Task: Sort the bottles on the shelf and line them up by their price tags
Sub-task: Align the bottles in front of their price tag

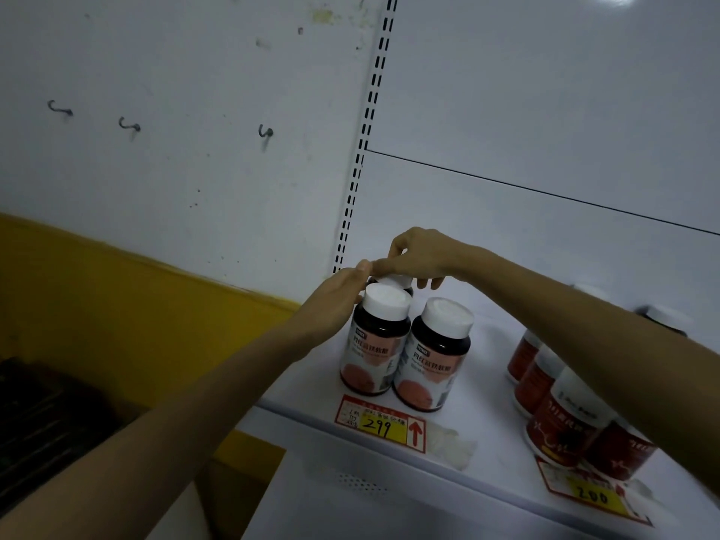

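White shelf (pixel 487 383), front bottles (pixel 376 344) screening rear bottle (pixel 395 281), red bottles (pixel 561 422) beside

White shelf (pixel 487 383). Two dark bottles (pixel 378 344) with white caps stand upright, touching, at its 9 o'clock end. A third bottle (pixel 393 281) is at their 12 o'clock, mostly hidden, only its cap showing. Red bottles (pixel 561 418) are bunched at 4 o'clock, well apart from the dark pair. The 299 tag (pixel 380 424) is on the front edge at 6 o'clock of the dark pair, with a clear plastic scrap (pixel 452 446) at its 3 o'clock. The 200 tag (pixel 592 496) is at 6 o'clock of the red bottles. Blurred caps (pixel 662 317) at 2 o'clock.
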Available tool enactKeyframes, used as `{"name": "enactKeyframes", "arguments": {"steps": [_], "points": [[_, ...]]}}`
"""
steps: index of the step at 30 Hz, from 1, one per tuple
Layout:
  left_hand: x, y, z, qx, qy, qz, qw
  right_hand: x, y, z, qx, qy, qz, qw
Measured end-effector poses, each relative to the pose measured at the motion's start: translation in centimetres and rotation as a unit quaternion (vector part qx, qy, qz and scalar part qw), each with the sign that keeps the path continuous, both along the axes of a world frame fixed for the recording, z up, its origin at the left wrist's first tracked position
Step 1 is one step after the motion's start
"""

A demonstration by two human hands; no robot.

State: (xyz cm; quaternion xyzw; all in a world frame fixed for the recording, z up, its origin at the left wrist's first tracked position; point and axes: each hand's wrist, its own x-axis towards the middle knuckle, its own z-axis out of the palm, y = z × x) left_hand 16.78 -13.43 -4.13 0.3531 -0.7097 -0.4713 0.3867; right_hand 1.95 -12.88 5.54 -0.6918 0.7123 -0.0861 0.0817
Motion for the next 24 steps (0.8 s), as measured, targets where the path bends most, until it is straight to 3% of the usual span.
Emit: {"name": "enactKeyframes", "arguments": {"steps": [6,14,19,24], "points": [[-0.3,-0.4,1.5,-0.028,-0.006,0.056,0.998,-0.8,0.2,0.4,-0.024,0.019,0.002,1.0],[-2.0,0.0,8.2,-0.144,-0.013,0.083,0.986,-5.5,1.6,2.9,-0.066,0.096,0.005,0.993],[-6.7,2.0,11.5,-0.238,-0.061,0.056,0.968,-10.3,3.4,4.6,-0.1,0.107,-0.03,0.989],[-14.9,4.7,12.5,-0.276,-0.116,-0.002,0.954,-17.0,6.9,5.4,-0.11,0.104,-0.08,0.985]]}}
